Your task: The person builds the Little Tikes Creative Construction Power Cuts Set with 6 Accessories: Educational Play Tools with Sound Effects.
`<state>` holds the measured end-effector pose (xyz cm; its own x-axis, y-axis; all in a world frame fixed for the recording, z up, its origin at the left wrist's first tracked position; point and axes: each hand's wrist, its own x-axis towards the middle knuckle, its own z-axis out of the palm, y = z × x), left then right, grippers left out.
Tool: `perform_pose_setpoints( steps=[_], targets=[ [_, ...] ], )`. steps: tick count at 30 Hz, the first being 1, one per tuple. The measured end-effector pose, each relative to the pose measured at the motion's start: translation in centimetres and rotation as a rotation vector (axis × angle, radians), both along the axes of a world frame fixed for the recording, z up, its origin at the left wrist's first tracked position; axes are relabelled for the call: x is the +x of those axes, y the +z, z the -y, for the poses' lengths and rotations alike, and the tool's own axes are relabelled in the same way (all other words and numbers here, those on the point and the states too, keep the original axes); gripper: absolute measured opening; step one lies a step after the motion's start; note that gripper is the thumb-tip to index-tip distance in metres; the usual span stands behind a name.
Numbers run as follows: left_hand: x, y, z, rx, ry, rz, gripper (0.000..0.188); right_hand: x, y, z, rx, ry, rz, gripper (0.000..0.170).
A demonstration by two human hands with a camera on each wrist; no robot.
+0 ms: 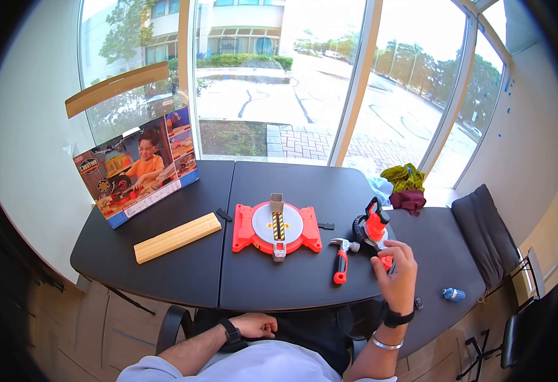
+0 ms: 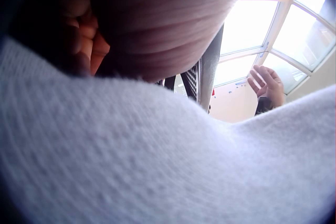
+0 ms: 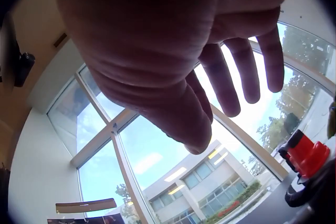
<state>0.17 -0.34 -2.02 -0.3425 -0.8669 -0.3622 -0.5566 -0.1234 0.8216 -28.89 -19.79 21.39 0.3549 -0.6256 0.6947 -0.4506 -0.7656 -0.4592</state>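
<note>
while l hand lies apart, toy saw sits nr r hand

On the upright, colourfully printed cardboard box, "Imagine" can be read near the top and, less surely, "CREATIVO" on a dark badge; smaller print is blurred.

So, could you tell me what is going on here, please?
A person's right hand is raised by the red-and-black toy saw, fingers loosely extended, gripping nothing; their left hand appears idle. The toy hammer lies beside the saw on the table, with the red base and wood-coloured block farther left.
</note>
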Motion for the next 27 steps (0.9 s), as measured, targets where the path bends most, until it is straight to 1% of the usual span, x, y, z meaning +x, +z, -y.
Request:
perform_pose_setpoints(
  steps=[1, 2, 4, 6, 8, 10, 12, 15, 19, 21, 27],
  targets=[
    [0.0, -0.2, 0.0, -0.002, -0.001, -0.006, 0.035, 0.9, 0.3, -0.8, -0.047, 0.035, -0.012, 0.023],
    [0.0, -0.2, -0.1, 0.000, 0.000, -0.007, 0.035, 1.7, 0.7, -1.5, -0.046, 0.036, -0.012, 0.023],
    [0.0, -0.2, -0.1, 0.014, 0.010, -0.028, 0.033, 3.1, 1.0, -2.6, -0.156, 0.226, -0.051, 0.022],
    [0.0, -0.1, -0.1, 0.007, 0.005, -0.023, 0.033, 4.5, 0.2, -3.6, -0.142, 0.269, -0.052, 0.022],
    [0.2, 0.0, -0.2, 0.000, -0.001, -0.019, 0.032, 5.5, -1.1, -4.8, -0.106, 0.398, -0.107, 0.022],
    [0.1, 0.2, -0.3, -0.011, -0.001, -0.013, 0.030, 6.3, -3.0, -5.9, -0.076, 0.467, -0.176, 0.019],
    [0.1, -0.2, -0.3, -0.034, -0.008, -0.012, 0.030, 6.7, -4.6, -6.9, -0.037, 0.534, -0.225, 0.019],
    [-0.1, -0.3, -0.4, -0.049, -0.013, -0.009, 0.029, 7.1, -7.0, -7.4, 0.029, 0.582, -0.269, 0.017],
    [0.0, 0.0, -0.4, -0.042, -0.014, 0.012, 0.028, 7.3, -10.5, -7.6, 0.086, 0.557, -0.325, 0.016],
    [0.0, -0.1, -0.5, -0.036, -0.003, 0.007, 0.028, 7.6, -11.7, -7.8, 0.072, 0.552, -0.306, 0.015],
    [-0.1, 0.0, -0.6, -0.012, -0.003, 0.005, 0.029, 8.6, -12.8, -8.4, 0.082, 0.511, -0.245, 0.015]
  ],
)
